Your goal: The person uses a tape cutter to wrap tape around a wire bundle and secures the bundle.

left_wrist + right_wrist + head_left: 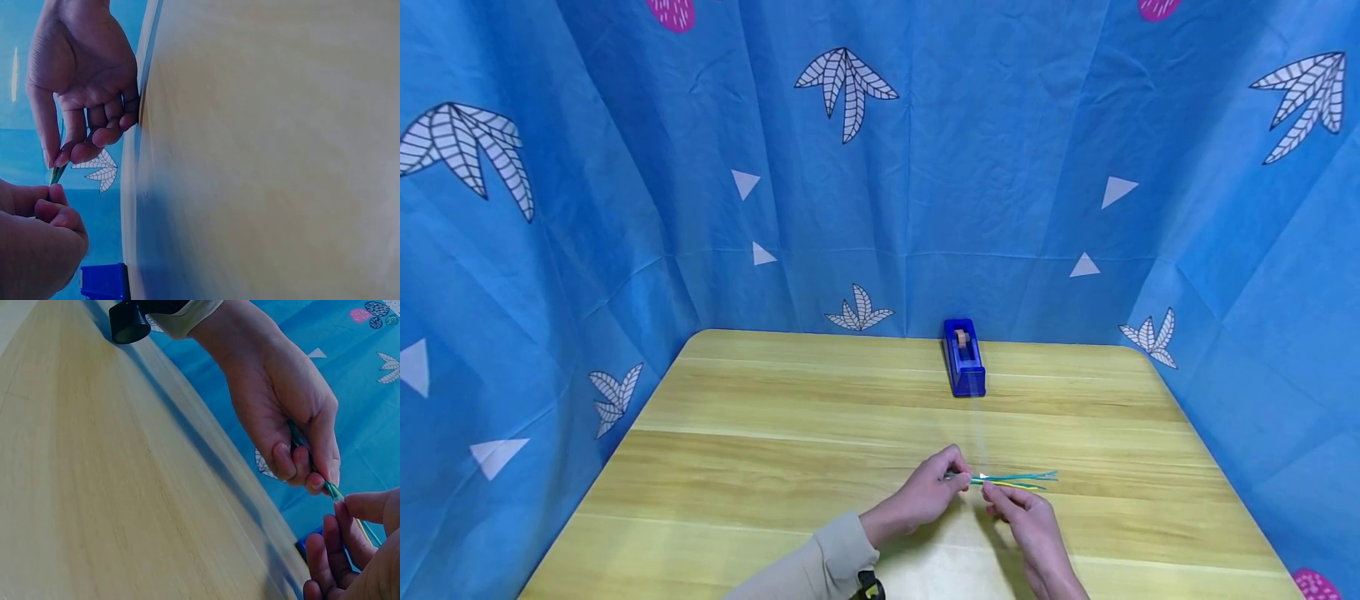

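Note:
A thin bundle of green and yellow wire-like strands point(1018, 481) is held between both hands above the table. My left hand point(928, 492) grips it near its left end, as also shows in the right wrist view, where that hand point(284, 400) has its fingers curled round the strands. With thumb and forefinger, my right hand point(1030, 525) pinches the bundle just to the right. A clear strip of tape point(980, 429) runs from the blue tape dispenser point(964, 358) down to the bundle between the hands. Free strand ends fan out past the right hand.
The dispenser stands near the far edge of the wooden table point(760, 400). A blue patterned curtain point(1000, 167) closes off the back and both sides. On the left wrist sits a black strap point(870, 585) below the pale sleeve.

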`<action>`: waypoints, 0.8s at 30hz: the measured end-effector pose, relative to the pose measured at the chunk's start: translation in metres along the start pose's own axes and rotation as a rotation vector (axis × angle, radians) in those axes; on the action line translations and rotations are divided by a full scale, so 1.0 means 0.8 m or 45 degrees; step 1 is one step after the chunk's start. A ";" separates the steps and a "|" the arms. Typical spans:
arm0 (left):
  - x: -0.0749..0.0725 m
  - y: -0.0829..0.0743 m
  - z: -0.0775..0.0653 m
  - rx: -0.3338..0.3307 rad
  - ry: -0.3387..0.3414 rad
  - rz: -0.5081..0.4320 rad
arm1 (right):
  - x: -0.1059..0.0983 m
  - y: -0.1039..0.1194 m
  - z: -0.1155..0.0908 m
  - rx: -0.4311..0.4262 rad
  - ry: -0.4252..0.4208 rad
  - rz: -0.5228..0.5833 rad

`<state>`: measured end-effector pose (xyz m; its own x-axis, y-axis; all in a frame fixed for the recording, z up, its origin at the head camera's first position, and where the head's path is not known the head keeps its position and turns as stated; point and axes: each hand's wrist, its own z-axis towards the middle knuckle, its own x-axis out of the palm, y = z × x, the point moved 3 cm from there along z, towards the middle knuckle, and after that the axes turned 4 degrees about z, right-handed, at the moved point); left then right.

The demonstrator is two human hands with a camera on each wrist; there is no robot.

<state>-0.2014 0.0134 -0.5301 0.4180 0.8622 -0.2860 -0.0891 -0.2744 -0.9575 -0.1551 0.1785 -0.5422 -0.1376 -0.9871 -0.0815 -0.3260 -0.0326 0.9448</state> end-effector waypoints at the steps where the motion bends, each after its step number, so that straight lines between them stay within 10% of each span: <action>1: 0.000 0.000 0.000 0.001 -0.001 0.002 | 0.000 0.000 0.000 0.001 0.000 -0.003; 24: 0.000 0.002 0.001 0.007 -0.004 0.045 | -0.002 -0.002 0.002 0.005 -0.009 -0.009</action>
<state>-0.2019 0.0135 -0.5313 0.4119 0.8534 -0.3195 -0.1090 -0.3020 -0.9471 -0.1557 0.1803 -0.5437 -0.1419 -0.9857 -0.0908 -0.3304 -0.0393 0.9430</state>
